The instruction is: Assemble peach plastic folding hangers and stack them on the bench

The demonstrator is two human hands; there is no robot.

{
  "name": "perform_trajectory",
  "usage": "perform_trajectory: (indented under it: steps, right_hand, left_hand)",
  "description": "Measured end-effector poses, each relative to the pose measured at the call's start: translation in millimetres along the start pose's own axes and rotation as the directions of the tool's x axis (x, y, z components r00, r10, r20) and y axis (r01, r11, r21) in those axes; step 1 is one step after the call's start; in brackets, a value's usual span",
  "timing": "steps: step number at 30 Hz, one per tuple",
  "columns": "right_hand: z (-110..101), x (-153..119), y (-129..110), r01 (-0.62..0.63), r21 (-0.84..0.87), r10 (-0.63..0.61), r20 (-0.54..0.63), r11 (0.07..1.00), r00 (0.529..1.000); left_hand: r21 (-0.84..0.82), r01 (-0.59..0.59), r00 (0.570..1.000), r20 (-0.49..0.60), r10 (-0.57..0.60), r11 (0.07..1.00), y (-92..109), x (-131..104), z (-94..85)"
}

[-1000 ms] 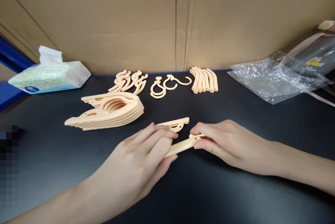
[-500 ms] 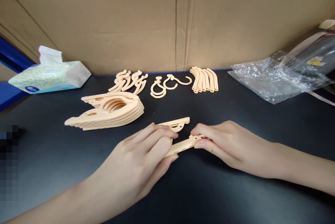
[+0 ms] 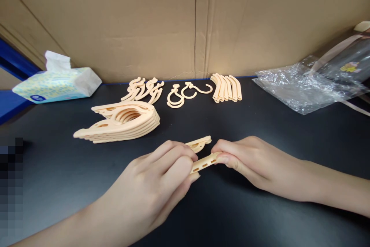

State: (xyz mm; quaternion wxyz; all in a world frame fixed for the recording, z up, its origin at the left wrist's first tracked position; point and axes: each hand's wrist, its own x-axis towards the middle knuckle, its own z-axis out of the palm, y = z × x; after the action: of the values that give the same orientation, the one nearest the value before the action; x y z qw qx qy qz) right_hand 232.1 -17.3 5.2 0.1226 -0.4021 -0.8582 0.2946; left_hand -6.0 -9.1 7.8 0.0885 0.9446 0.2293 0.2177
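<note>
Cream plastic clothes hanger parts lie about on the dark table. My left hand point(image 3: 162, 177) is wrapped round the middle of a V-shaped hanger body point(image 3: 204, 163), and its two legs stick out to the right. The near leg is tilted so a slotted edge shows. At the tip of that leg, my right hand point(image 3: 245, 156) pinches with thumb and forefinger. Whether a separate small piece is under those fingers is hidden. Beyond my left hand rests a stack of matching hanger bodies point(image 3: 124, 127).
Along the back lie small curved hooks point(image 3: 141, 89), larger round hooks point(image 3: 182, 94) and a row of curved arm pieces point(image 3: 227, 88). A tissue pack point(image 3: 58, 83) stands at left, a clear plastic bag point(image 3: 306, 85) at right. A cardboard wall point(image 3: 144, 23) closes off the back.
The hanger body has rolled in my hands, so the slots along its near leg now face me more. Its far leg has dipped slightly. Both hands keep their grip.
</note>
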Motion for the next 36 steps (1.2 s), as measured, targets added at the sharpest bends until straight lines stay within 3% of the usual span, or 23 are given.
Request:
perform_trajectory:
  steps: [10,19,36]
  right_hand:
    - [5.8,2.4,6.9,0.078,-0.230,-0.111,-0.137,0.970,0.984]
    - [6.5,1.9,9.0,0.076,-0.281,-0.153,-0.260,0.957,0.953]
    - [6.8,2.8,12.1,0.144,-0.487,-0.302,-0.264,0.861,0.916]
  left_hand:
    - [0.030,-0.055,0.998,0.006,0.055,0.998,-2.6,-1.0,1.1]
    - [0.084,0.006,0.999,0.051,-0.010,0.996,-12.5,-1.1,6.4]
    - [-0.054,0.085,0.988,0.135,-0.077,0.995,-17.8,-0.2,8.3]
